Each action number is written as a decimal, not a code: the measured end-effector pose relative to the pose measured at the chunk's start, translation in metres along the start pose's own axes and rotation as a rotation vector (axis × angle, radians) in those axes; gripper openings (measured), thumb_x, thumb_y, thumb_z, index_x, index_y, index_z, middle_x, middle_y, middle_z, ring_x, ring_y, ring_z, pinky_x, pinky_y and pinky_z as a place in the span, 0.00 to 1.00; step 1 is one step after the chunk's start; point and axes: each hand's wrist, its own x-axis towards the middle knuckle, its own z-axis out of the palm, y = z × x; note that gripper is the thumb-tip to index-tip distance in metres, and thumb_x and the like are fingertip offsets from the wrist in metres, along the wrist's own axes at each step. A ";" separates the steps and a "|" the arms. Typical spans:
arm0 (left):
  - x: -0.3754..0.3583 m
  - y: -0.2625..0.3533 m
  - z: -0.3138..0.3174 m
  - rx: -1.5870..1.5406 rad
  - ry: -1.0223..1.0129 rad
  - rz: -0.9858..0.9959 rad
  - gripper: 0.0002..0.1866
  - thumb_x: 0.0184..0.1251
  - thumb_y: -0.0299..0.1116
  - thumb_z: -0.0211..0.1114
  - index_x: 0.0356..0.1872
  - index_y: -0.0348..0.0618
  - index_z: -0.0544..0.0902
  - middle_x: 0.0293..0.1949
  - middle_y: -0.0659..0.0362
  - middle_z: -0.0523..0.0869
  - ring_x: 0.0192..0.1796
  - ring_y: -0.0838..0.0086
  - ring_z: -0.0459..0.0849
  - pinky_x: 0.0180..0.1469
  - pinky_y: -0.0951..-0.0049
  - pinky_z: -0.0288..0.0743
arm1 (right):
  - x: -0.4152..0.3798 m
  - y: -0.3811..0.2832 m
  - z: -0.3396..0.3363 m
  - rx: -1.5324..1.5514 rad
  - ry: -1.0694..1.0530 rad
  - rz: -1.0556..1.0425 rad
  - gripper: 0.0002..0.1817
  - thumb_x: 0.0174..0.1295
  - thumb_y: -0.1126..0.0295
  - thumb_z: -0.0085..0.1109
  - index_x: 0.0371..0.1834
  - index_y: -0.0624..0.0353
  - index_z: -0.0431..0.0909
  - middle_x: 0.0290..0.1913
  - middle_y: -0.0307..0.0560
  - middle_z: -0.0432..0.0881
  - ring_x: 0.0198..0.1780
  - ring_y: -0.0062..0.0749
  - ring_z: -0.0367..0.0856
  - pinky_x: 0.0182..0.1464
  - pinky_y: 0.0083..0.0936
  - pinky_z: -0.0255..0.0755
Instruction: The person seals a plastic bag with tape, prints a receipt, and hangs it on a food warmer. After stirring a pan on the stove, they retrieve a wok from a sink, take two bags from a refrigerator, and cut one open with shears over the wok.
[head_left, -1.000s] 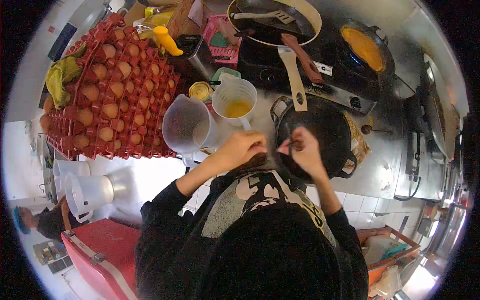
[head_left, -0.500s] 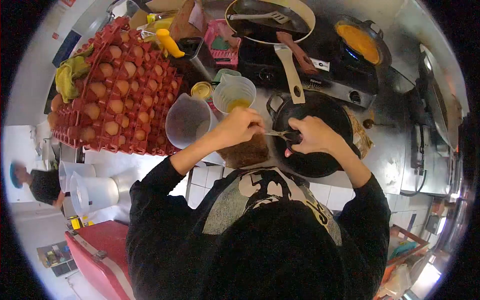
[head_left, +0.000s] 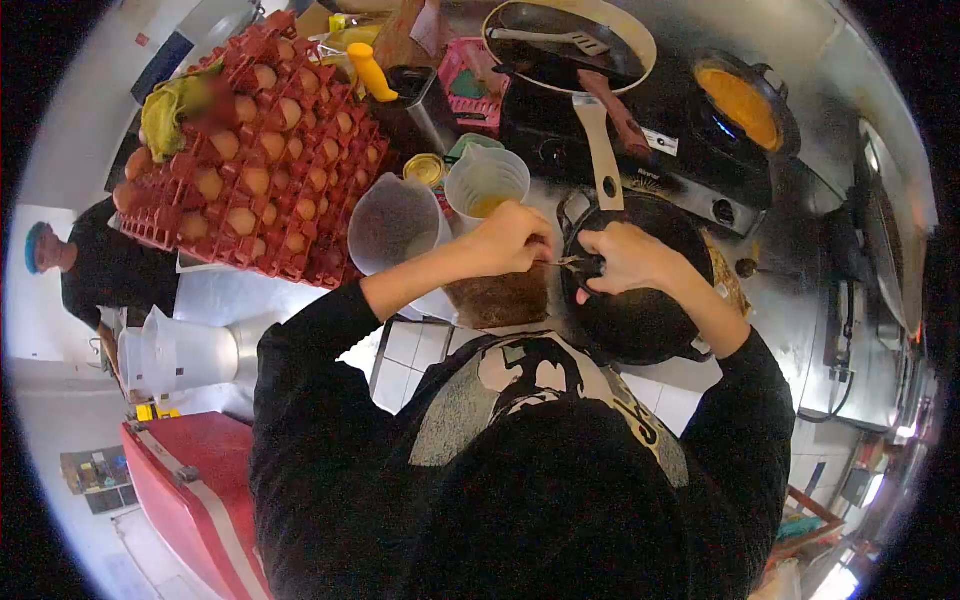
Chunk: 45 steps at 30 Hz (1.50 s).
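Observation:
My right hand is closed round the dark handles of a pair of scissors, above a black pot. The scissor blades point left to the fingertips of my left hand. Those fingers are pinched together, and whatever they hold is too small to make out. Under my left wrist lies a brown, rough-surfaced block. Just beyond it stand a measuring jug with some yellow liquid and a larger clear plastic jug.
Red trays of eggs are stacked at left. On the gas stove, a flame burns under a pan holding an orange-yellow round. A frying pan holds a slotted spatula. A person stands beyond white buckets, near a red cooler.
The scissors and my left fingertips are closer together, with less blade showing. The person at left has come further into view. The whole scene has shifted slightly right.

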 end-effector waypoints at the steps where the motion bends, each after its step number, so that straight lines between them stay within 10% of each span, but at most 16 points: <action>1: 0.002 0.001 0.000 -0.011 -0.009 -0.017 0.04 0.42 0.21 0.62 0.23 0.37 0.79 0.25 0.54 0.80 0.29 0.63 0.79 0.32 0.70 0.72 | 0.001 0.000 0.002 0.001 0.002 -0.002 0.19 0.39 0.60 0.65 0.26 0.65 0.72 0.21 0.58 0.75 0.26 0.52 0.76 0.31 0.39 0.70; 13: 0.020 0.009 0.008 -0.025 -0.062 -0.194 0.05 0.43 0.28 0.66 0.24 0.41 0.82 0.20 0.56 0.81 0.24 0.72 0.79 0.28 0.72 0.71 | 0.019 0.032 0.017 0.202 -0.004 -0.234 0.17 0.39 0.66 0.64 0.29 0.65 0.72 0.17 0.51 0.70 0.19 0.36 0.68 0.24 0.30 0.62; 30: 0.026 0.005 0.006 0.027 0.045 -0.531 0.09 0.45 0.35 0.67 0.25 0.41 0.84 0.22 0.58 0.83 0.26 0.76 0.80 0.31 0.75 0.73 | 0.063 0.032 0.034 0.209 -0.064 -0.246 0.27 0.41 0.49 0.64 0.30 0.66 0.73 0.27 0.58 0.78 0.29 0.47 0.76 0.34 0.35 0.69; 37: 0.008 -0.017 -0.009 -0.032 0.122 -0.267 0.12 0.47 0.34 0.67 0.32 0.40 0.80 0.25 0.58 0.82 0.31 0.74 0.80 0.36 0.74 0.73 | 0.061 0.019 0.027 0.087 -0.105 -0.230 0.24 0.41 0.54 0.67 0.21 0.67 0.72 0.15 0.49 0.71 0.19 0.32 0.69 0.25 0.30 0.63; 45: -0.026 -0.021 -0.019 0.159 -0.240 -0.194 0.16 0.46 0.32 0.66 0.36 0.39 0.74 0.31 0.46 0.80 0.33 0.58 0.80 0.34 0.65 0.72 | 0.062 0.020 0.027 0.209 -0.137 -0.239 0.29 0.39 0.47 0.66 0.21 0.67 0.73 0.16 0.50 0.72 0.20 0.34 0.69 0.26 0.31 0.63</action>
